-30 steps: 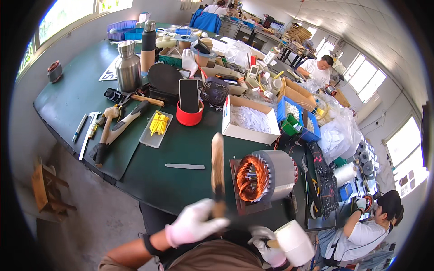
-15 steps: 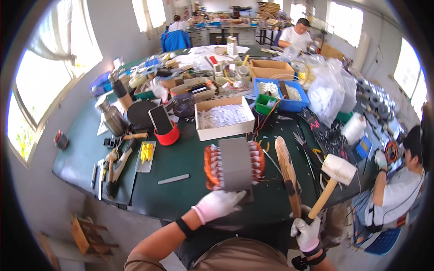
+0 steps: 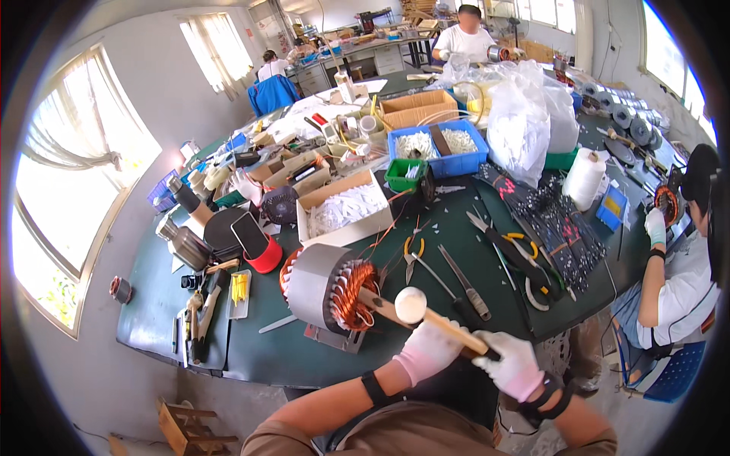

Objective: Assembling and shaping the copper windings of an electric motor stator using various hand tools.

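Note:
A motor stator (image 3: 317, 285) lies on its side on a metal plate (image 3: 334, 337) at the table's front. Its copper windings (image 3: 351, 295) and white insulation tabs face right. My left hand (image 3: 430, 351), in a white glove, is closed around a flat wooden stick (image 3: 386, 307), whose far end meets the windings; whether it enters the bore I cannot tell. My right hand (image 3: 511, 365), gloved too, grips the wooden handle of a mallet (image 3: 411, 305). The mallet's white head is above the stick, and its handle passes over my left hand.
Right of the stator lie yellow-handled pliers (image 3: 414, 251), a file-like tool (image 3: 465, 285) and large shears (image 3: 506, 247). Behind stands a carton of white strips (image 3: 342, 209). Hammers (image 3: 205, 315) and a yellow-filled tray (image 3: 239, 295) are at left. A co-worker (image 3: 669, 289) sits at right.
The stator has turned so its right-hand windings show. My left hand has left the stator and now holds the wooden stick. My right hand has brought the mallet leftward, over the stick.

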Demonstrator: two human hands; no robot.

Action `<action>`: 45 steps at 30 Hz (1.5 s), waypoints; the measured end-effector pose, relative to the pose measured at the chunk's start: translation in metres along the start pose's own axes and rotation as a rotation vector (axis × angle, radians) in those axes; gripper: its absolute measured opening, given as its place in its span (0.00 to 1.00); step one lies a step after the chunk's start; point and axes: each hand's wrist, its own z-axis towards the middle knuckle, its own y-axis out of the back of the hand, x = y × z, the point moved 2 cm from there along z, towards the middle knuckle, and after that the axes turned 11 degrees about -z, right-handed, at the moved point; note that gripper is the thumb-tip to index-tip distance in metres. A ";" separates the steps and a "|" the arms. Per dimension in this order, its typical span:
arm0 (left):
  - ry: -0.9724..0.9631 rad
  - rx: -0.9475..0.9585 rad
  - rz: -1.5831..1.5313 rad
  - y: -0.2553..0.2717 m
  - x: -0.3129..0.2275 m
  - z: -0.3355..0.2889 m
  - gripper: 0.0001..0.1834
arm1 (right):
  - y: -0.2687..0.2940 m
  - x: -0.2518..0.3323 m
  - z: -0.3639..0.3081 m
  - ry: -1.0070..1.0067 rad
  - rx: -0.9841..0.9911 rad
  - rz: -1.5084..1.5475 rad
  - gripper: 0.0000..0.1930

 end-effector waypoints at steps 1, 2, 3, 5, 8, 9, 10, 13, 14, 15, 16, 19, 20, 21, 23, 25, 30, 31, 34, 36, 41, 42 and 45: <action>-0.003 -0.009 0.002 -0.004 0.003 0.001 0.06 | 0.021 -0.002 0.011 0.026 -0.046 0.011 0.21; 0.034 0.102 0.041 -0.006 0.004 0.002 0.06 | 0.046 0.001 0.023 0.054 -0.084 0.030 0.21; 0.075 0.217 0.075 -0.008 0.004 0.000 0.05 | 0.073 0.010 0.035 -0.018 -0.110 0.041 0.19; 0.057 0.166 0.080 -0.005 0.001 -0.001 0.05 | 0.117 0.033 0.037 -0.255 -0.225 0.302 0.15; -0.028 -0.093 -0.022 -0.031 0.010 -0.005 0.04 | 0.055 0.001 0.029 0.062 -0.220 0.255 0.13; -0.078 -0.297 -0.132 -0.038 0.009 -0.013 0.04 | 0.026 -0.010 0.029 0.341 -0.026 -0.016 0.14; -0.079 -0.308 -0.131 -0.038 0.008 -0.015 0.04 | 0.011 -0.011 0.032 0.147 0.351 -0.364 0.13; -0.065 0.053 0.090 -0.024 0.009 -0.003 0.05 | 0.041 -0.003 0.062 0.205 0.209 -0.290 0.15; -0.051 0.067 0.080 -0.016 0.002 -0.004 0.05 | 0.062 0.013 0.065 0.250 0.127 -0.225 0.15; -0.028 0.115 0.092 -0.009 -0.004 -0.005 0.04 | 0.076 0.018 0.062 0.169 0.112 -0.088 0.14; -0.018 0.150 0.117 -0.007 0.003 0.001 0.04 | 0.088 0.032 0.060 0.145 -0.065 0.074 0.13; -0.122 -0.083 -0.027 -0.026 0.012 -0.011 0.04 | 0.028 -0.004 0.043 0.281 0.067 -0.055 0.14; -0.137 -0.057 -0.013 -0.018 0.008 -0.010 0.04 | 0.009 -0.013 0.042 0.198 0.281 -0.365 0.16; -0.087 0.122 -0.071 -0.010 0.007 0.001 0.04 | 0.008 -0.021 0.039 0.145 0.289 -0.351 0.16; -0.189 0.145 -0.091 0.001 -0.011 0.001 0.04 | 0.016 -0.025 0.031 0.053 0.247 -0.316 0.17; -0.248 0.049 -0.232 0.008 -0.015 0.005 0.10 | 0.025 -0.024 0.040 -0.010 0.123 -0.244 0.17; -0.163 -0.030 -0.301 0.053 -0.002 0.004 0.33 | 0.022 -0.055 0.080 -0.065 -0.251 -0.562 0.16; -0.131 -0.030 -0.353 0.054 -0.001 -0.021 0.32 | 0.024 -0.045 0.086 -0.011 -0.318 -0.752 0.20; -0.037 -0.039 -0.394 0.065 0.018 -0.104 0.29 | 0.009 0.004 0.079 0.098 -0.214 -0.355 0.16; 0.106 -0.051 -0.253 0.083 0.039 -0.146 0.31 | -0.019 0.034 0.069 0.192 -0.056 0.041 0.12; 0.363 0.001 -0.104 0.099 0.099 -0.167 0.30 | -0.086 0.073 0.093 0.196 -0.030 0.363 0.09; 0.337 -0.014 -0.115 0.097 0.103 -0.168 0.30 | -0.092 0.077 0.101 0.190 -0.028 0.372 0.09; 0.402 0.036 -0.118 0.089 0.093 -0.170 0.31 | -0.103 0.080 0.115 0.065 0.045 0.541 0.09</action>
